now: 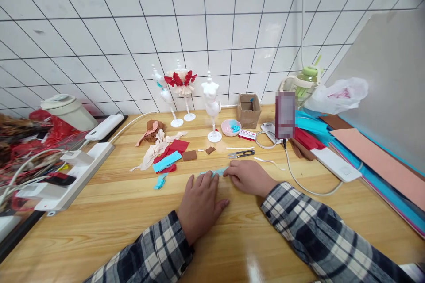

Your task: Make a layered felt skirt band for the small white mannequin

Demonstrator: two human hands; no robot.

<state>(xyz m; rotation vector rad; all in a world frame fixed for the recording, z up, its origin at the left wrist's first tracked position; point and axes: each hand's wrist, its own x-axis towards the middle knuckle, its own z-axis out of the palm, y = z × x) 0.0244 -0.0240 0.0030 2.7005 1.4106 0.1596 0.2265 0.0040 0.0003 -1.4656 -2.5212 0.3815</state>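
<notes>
A narrow light-blue strip of crepe paper (218, 171) lies on the wooden table. My left hand (203, 205) rests flat over it, fingers stretched and thumb apart, the fingertips covering part of the strip. At the strip's right end, my right hand (250, 177) has its fingers bent together in a pinch. Just beyond the hands are black-handled thread snips (241, 154) and small brown pieces (190, 155). To the left lie a bright blue strip (167, 162), a curled blue scrap (160, 181), red paper (177, 147) and cream paper (153, 152).
White dress-form stands (211, 97) line the tiled wall; one wears red bows (182, 79). Nearby are a pink bowl (227, 129) and a cardboard box (249, 112). A phone (285, 117) stands at right with a trailing cable. A power strip (79, 174) occupies the left.
</notes>
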